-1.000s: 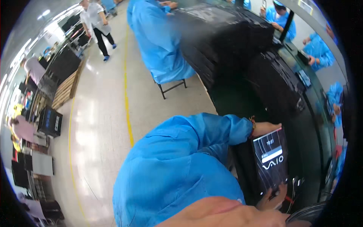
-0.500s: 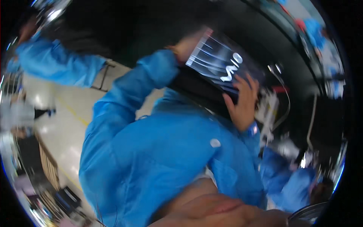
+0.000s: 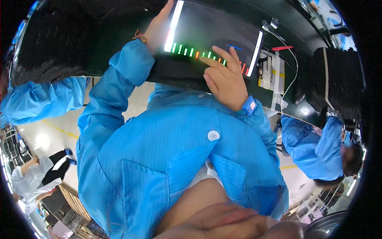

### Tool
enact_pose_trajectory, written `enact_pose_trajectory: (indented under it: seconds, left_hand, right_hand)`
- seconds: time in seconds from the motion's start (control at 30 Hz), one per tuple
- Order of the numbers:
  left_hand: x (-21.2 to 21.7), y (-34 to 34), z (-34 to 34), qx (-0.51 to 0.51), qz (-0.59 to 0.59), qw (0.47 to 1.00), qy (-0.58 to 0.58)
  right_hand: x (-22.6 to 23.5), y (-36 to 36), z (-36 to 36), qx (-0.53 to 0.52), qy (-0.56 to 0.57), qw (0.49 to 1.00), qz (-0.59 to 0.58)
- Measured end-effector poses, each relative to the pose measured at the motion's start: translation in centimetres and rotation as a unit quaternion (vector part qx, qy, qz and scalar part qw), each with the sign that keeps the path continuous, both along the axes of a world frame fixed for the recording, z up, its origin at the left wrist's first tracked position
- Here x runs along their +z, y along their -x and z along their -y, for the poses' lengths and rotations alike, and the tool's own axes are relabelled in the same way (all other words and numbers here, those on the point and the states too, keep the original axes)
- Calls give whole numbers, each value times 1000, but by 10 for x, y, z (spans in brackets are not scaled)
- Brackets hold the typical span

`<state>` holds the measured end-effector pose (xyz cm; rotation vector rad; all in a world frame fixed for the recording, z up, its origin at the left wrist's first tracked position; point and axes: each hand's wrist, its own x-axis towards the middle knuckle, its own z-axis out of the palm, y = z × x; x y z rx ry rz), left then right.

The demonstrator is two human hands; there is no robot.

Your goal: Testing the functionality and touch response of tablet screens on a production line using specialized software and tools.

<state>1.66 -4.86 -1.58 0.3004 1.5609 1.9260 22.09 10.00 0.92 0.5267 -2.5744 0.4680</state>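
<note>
A dark flat touchscreen tablet (image 3: 211, 26) lies before me at the table's near side. Its lit screen shows white strips at both ends and a row of green, orange and red bars along the near edge. My left hand (image 3: 158, 28) grips the tablet's left edge, its fingers partly out of sight. Over the near right part of the screen is my right hand (image 3: 227, 81), fingers apart and fingertips at the bars. It holds nothing. Whether the fingertips press the glass I cannot tell. A blue watch-like band (image 3: 249, 105) is on the right wrist.
Right of the tablet lie a taped silver module (image 3: 271, 73), a red strip (image 3: 282, 48) and a white cable (image 3: 295, 63). A small metal connector (image 3: 273, 24) stands behind them. Blue-sleeved people sit at the left (image 3: 47, 99) and right (image 3: 314, 147).
The tablet, slanted and blurred before, now appears more level and higher in view. White curves and a squiggle on its screen have given way to coloured bars. My right hand has shifted left.
</note>
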Motion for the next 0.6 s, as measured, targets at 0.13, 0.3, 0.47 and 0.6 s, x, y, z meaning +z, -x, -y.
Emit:
enact_pose_trajectory:
  seconds: [0.13,0.3,0.47,0.6]
  left_hand:
    - [-2,3,2,6,-7,1000,-9]
    - [-3,7,2,-26,43,997,-63]
    - [-1,1,3,-67,70,989,-110]
    - [-10,10,4,-54,40,996,-66]
  right_hand:
    - [2,9,10,17,-15,1000,4]
    - [2,15,13,23,-46,999,14]
    - [19,20,-2,9,-42,999,-2]
    - [31,28,-37,-92,-48,994,-26]
